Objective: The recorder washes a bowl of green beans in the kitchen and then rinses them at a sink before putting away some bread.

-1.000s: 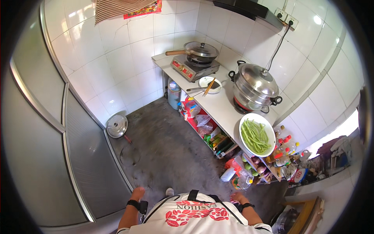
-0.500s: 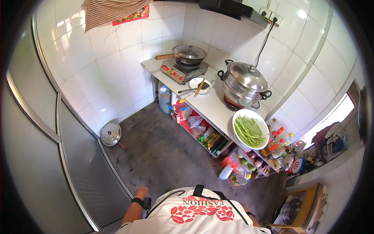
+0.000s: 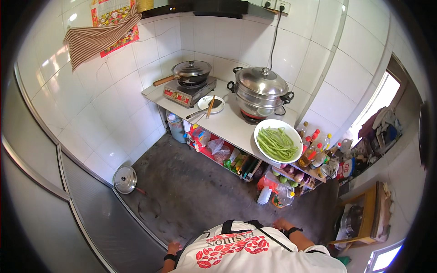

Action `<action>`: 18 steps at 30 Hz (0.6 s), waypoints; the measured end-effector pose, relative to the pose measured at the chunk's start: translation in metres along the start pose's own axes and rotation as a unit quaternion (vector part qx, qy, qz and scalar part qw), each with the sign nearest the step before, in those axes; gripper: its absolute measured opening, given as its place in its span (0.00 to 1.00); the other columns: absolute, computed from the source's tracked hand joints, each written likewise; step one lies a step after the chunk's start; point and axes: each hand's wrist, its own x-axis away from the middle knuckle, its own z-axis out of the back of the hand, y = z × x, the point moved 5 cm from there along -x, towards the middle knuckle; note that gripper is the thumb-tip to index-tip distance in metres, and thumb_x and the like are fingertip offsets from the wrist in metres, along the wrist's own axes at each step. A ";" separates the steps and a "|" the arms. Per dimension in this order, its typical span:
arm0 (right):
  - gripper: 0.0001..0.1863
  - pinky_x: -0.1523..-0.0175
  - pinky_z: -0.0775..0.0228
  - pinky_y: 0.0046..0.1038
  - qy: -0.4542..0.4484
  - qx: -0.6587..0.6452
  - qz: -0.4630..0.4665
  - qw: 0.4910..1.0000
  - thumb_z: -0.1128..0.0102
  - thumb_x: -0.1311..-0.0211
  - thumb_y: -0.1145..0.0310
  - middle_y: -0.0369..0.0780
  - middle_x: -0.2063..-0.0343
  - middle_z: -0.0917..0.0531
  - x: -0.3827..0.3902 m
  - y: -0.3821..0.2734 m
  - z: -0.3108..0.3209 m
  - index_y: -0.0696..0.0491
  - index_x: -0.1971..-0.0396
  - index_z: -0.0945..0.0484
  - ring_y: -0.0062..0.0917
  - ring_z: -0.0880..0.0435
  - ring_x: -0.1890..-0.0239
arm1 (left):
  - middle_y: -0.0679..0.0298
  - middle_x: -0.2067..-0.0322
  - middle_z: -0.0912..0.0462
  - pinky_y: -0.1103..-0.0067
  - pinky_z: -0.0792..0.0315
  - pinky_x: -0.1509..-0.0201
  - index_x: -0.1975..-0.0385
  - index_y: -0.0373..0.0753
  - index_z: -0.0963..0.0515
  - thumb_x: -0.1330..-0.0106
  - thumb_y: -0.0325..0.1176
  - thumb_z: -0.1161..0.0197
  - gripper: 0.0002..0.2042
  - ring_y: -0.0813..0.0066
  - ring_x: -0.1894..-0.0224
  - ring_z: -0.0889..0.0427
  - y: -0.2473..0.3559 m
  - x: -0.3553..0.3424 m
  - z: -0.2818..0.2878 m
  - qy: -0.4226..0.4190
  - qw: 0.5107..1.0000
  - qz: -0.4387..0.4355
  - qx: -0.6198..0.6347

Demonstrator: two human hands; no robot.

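Both hands hang low beside my body, away from the counter, with no thing seen in either. My left hand point(image 3: 174, 247) is at the lower edge near the grey sliding door, its fingers loosely curled. My right hand point(image 3: 283, 223) is on the other side of my shirt, its fingers partly showing and apart. Ahead stands the white counter point(image 3: 236, 126). On it are a lidded frying pan point(image 3: 192, 73) on a gas stove point(image 3: 189, 92), a steamer pot point(image 3: 261, 88), a white bowl point(image 3: 296, 157) of green beans point(image 3: 276, 143), and a small plate point(image 3: 218, 108) with chopsticks point(image 3: 210, 108) and a dark-ended utensil.
Sauce and oil bottles point(image 3: 314, 148) crowd the counter's right end. Bags and vegetables fill the shelf below, with an oil jug point(image 3: 286, 196) on the floor. A pot lid point(image 3: 125, 179) leans at the left wall. A wooden stand point(image 3: 369, 214) is at the right.
My view has turned, so the counter and stove sit further left. My right hand has come into sight at my right side. My left hand is lower in the picture.
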 end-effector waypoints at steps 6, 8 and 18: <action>0.15 0.71 0.27 0.30 0.032 -0.214 -0.102 0.971 0.54 0.42 0.60 0.42 0.76 0.20 -0.008 0.023 -0.011 0.56 0.71 0.24 0.26 0.20 0.77 | 0.58 0.78 0.23 0.72 0.31 0.74 0.77 0.34 0.26 0.48 0.35 0.48 0.10 0.66 0.77 0.24 0.012 0.016 -0.002 -0.056 0.982 -0.054 -0.170; 0.12 0.67 0.28 0.32 0.030 -0.009 -0.020 0.999 0.48 0.50 0.60 0.42 0.73 0.20 -0.009 0.018 -0.011 0.53 0.73 0.22 0.31 0.21 0.72 | 0.57 0.77 0.23 0.72 0.31 0.73 0.77 0.35 0.26 0.48 0.36 0.48 0.10 0.65 0.77 0.24 0.015 0.018 -0.001 -0.064 0.971 -0.067 -0.219; 0.12 0.64 0.30 0.29 -0.029 0.130 -0.006 0.991 0.47 0.49 0.59 0.41 0.70 0.20 0.000 0.023 -0.050 0.51 0.68 0.24 0.29 0.21 0.69 | 0.57 0.75 0.23 0.68 0.31 0.70 0.77 0.39 0.25 0.49 0.43 0.46 0.13 0.59 0.73 0.25 0.047 0.011 0.003 -0.086 0.937 -0.112 -0.320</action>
